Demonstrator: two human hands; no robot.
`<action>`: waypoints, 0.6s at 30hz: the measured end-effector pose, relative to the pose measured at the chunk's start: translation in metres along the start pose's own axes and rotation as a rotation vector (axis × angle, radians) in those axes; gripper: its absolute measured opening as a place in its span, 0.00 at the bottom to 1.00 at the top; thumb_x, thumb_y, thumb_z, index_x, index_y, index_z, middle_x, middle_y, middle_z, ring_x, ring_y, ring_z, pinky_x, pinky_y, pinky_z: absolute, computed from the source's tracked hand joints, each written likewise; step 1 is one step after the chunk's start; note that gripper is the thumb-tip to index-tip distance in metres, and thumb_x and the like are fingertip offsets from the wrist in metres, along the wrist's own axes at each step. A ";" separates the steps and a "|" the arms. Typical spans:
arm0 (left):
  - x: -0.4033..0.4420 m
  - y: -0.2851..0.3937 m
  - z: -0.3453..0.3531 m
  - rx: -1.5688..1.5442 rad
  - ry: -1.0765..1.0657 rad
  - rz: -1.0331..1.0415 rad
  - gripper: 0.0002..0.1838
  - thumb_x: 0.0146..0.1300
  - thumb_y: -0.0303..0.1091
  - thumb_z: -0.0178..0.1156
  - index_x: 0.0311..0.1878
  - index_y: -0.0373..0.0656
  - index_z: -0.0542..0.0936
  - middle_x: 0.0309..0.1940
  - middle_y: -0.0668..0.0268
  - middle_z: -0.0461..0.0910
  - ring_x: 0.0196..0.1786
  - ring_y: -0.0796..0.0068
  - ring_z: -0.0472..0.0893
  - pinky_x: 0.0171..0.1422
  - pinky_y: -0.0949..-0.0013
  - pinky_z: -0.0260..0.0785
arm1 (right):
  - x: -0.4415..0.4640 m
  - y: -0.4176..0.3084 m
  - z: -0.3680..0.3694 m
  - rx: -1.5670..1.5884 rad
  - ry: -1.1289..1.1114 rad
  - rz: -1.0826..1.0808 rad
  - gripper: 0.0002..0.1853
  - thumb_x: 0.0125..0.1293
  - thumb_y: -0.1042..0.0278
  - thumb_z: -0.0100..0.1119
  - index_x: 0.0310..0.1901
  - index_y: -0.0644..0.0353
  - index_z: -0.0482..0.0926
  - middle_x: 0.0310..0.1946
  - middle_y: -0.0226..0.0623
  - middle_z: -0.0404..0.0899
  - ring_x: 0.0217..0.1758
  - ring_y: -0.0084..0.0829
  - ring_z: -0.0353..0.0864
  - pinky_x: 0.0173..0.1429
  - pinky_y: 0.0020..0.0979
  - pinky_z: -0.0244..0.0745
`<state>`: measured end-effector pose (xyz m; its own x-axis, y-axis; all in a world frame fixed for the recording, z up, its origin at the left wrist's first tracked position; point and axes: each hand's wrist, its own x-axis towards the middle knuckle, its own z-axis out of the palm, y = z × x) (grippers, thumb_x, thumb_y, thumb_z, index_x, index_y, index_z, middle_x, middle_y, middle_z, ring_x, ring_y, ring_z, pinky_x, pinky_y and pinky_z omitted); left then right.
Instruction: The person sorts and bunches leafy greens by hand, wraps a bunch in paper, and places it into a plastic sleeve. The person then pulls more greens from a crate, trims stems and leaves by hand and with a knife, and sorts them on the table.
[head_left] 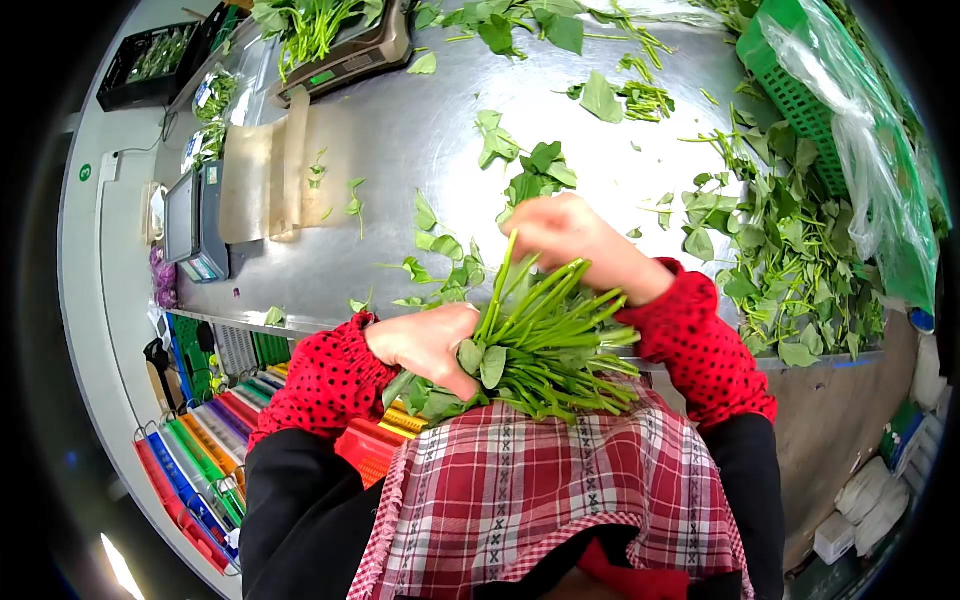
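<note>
A thick bunch of green stems and leaves (565, 345) lies over the checked apron at the table's front edge. My left hand (435, 345) is closed round the leafy left side of the bunch, its stems pointing right and up. Just above the stems is my right hand (570, 235), its fingers curled and somewhat blurred; whether they pinch anything is hidden. Loose leafy sprigs (540, 175) lie on the metal table (400, 130) beyond and to the left of my hands.
A large heap of greens (790, 250) covers the table's right side beside a green basket (800, 90) with clear plastic. A scale (350, 50) bearing greens stands at the back left, near another scale (197, 225). Coloured binders (205, 450) sit below left.
</note>
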<state>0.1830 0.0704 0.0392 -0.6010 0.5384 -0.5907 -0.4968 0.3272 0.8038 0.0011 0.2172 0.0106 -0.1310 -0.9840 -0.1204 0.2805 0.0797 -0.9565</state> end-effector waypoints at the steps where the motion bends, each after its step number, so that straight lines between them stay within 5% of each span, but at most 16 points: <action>1: -0.002 0.003 -0.001 -0.006 0.009 0.002 0.38 0.38 0.27 0.68 0.60 0.36 0.72 0.53 0.56 0.78 0.55 0.67 0.76 0.62 0.63 0.67 | -0.004 0.001 -0.006 0.010 0.250 -0.061 0.16 0.70 0.56 0.59 0.34 0.63 0.82 0.21 0.23 0.76 0.23 0.14 0.71 0.27 0.21 0.67; 3: -0.005 0.012 -0.002 -0.056 -0.036 -0.125 0.37 0.38 0.27 0.68 0.59 0.36 0.72 0.54 0.56 0.78 0.55 0.68 0.75 0.63 0.63 0.66 | -0.015 -0.015 -0.041 0.340 0.378 0.074 0.14 0.69 0.58 0.60 0.36 0.62 0.82 0.17 0.19 0.70 0.17 0.12 0.64 0.21 0.19 0.57; 5: -0.002 0.001 0.002 -0.059 -0.007 -0.045 0.38 0.38 0.27 0.68 0.60 0.35 0.72 0.54 0.56 0.77 0.56 0.68 0.75 0.63 0.63 0.66 | -0.010 -0.002 -0.071 0.314 0.407 -0.018 0.14 0.68 0.57 0.61 0.38 0.62 0.81 0.14 0.18 0.65 0.14 0.11 0.61 0.18 0.18 0.53; 7: 0.002 -0.004 0.002 -0.053 0.020 0.031 0.38 0.38 0.27 0.68 0.60 0.35 0.71 0.54 0.56 0.77 0.56 0.68 0.75 0.63 0.63 0.66 | 0.000 0.013 -0.058 -0.069 0.391 0.050 0.20 0.68 0.56 0.60 0.56 0.59 0.78 0.27 0.25 0.75 0.25 0.15 0.70 0.29 0.20 0.67; 10: 0.007 -0.007 -0.002 -0.024 -0.019 -0.008 0.40 0.38 0.26 0.68 0.61 0.35 0.70 0.55 0.55 0.77 0.57 0.67 0.74 0.63 0.63 0.66 | -0.001 0.031 -0.017 0.100 0.138 0.054 0.25 0.69 0.52 0.57 0.62 0.55 0.75 0.34 0.26 0.77 0.33 0.18 0.74 0.36 0.21 0.70; 12: 0.007 -0.011 0.000 -0.021 0.003 0.032 0.39 0.38 0.26 0.68 0.61 0.35 0.70 0.55 0.55 0.77 0.57 0.67 0.75 0.63 0.63 0.66 | -0.007 0.017 0.007 0.477 -0.209 0.261 0.24 0.69 0.46 0.55 0.57 0.56 0.78 0.30 0.26 0.78 0.30 0.16 0.73 0.32 0.20 0.68; 13: 0.006 -0.011 0.001 -0.022 0.011 0.042 0.39 0.38 0.26 0.68 0.61 0.35 0.70 0.55 0.55 0.77 0.57 0.67 0.75 0.63 0.63 0.66 | -0.007 0.014 0.005 0.483 -0.213 0.261 0.24 0.69 0.46 0.55 0.57 0.56 0.78 0.30 0.26 0.78 0.30 0.16 0.73 0.32 0.20 0.68; 15: 0.002 0.000 0.000 -0.053 0.028 0.016 0.38 0.39 0.27 0.67 0.60 0.34 0.71 0.53 0.56 0.78 0.54 0.67 0.76 0.62 0.65 0.67 | -0.010 0.007 -0.006 0.114 -0.078 0.353 0.20 0.67 0.45 0.56 0.43 0.56 0.81 0.25 0.26 0.77 0.22 0.15 0.70 0.23 0.19 0.63; 16: 0.001 0.007 -0.002 -0.054 0.032 0.020 0.38 0.39 0.27 0.67 0.60 0.34 0.71 0.53 0.56 0.78 0.54 0.67 0.76 0.62 0.65 0.67 | -0.013 0.001 -0.013 0.180 0.066 0.318 0.21 0.66 0.44 0.58 0.29 0.55 0.77 0.19 0.26 0.74 0.15 0.14 0.64 0.18 0.18 0.56; 18: -0.001 0.017 -0.005 -0.015 -0.020 -0.046 0.36 0.40 0.27 0.66 0.60 0.34 0.72 0.50 0.57 0.80 0.51 0.69 0.78 0.58 0.67 0.69 | -0.014 0.020 -0.035 0.342 0.340 0.117 0.20 0.67 0.48 0.58 0.28 0.56 0.75 0.14 0.22 0.67 0.10 0.14 0.56 0.16 0.19 0.52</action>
<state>0.1718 0.0720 0.0533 -0.5648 0.5380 -0.6257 -0.5335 0.3404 0.7743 -0.0251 0.2384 -0.0162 -0.3669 -0.8595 -0.3559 0.6007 0.0733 -0.7961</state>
